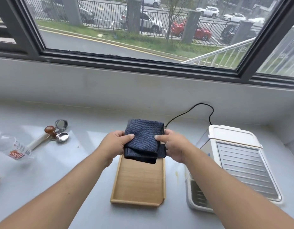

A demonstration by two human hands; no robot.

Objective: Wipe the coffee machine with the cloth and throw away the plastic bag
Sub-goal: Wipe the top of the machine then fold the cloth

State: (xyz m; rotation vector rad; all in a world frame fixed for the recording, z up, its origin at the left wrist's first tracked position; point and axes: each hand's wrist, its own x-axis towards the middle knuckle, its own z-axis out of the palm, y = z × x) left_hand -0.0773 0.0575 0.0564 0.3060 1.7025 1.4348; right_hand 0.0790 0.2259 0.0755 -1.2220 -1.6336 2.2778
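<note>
While both grip it, left hand [115,142], right hand [172,144], dark blue ribbed cloth [143,141], folded thick

Cloth [143,140] dark navy, fine ribbed weave — tray [139,182] at 6 o'clock light wood, coffee machine [238,162] at 3 o'clock white with ribbed silver top.

Dark blue ribbed cloth [143,140], folded into several layers, held up above the far end of a wooden tray, pinched at both side edges, lower folds hanging loose. White coffee machine [233,162] at the right on the pale counter, ridged metal top plate, white lid at its far end, drip grid at the near left corner. Clear plastic bag [12,148] with red print, crumpled, at the far left.
</note>
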